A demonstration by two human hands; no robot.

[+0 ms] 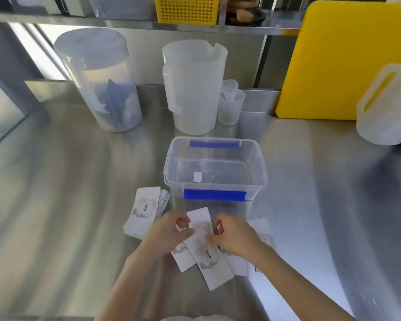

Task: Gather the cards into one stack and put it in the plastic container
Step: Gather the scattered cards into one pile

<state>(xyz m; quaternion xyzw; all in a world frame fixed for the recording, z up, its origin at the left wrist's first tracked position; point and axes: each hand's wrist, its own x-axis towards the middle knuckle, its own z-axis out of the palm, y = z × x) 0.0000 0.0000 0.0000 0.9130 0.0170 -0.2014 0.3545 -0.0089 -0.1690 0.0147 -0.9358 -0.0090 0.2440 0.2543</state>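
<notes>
Evidently, cards: long white paper slips printed "love", lying in two groups on the steel counter point(56, 205).
Pile point(144, 212): a fanned heap at 9 o'clock from the hands, just beside the box's near-left corner.
Loose cards point(208, 253): several overlapping at different angles under and between the hands, at 6 o'clock from the box.
Box point(257, 156): clear plastic, blue clips on near and far sides, open, holding only a small white tag; no card was in it.
Left hand point(169, 232): fingers curled narrow, thumb and fingertips pinching the left edge of the top loose card.
Right hand point(234, 237): likewise narrow, fingertips pressed on that card's right edge; whether it lifted or only pinned it, I could not tell.
Handling: the cards looked light, thin and smooth, likely to slide on steel and on each other, and to bend if squeezed mid-length.
Where to hold: probably by the long edges, both hands squaring the sheaf, then tapping a short end on the counter.
Risk: a loose stack could fan out again while being carried to 12 o'clock.
</notes>
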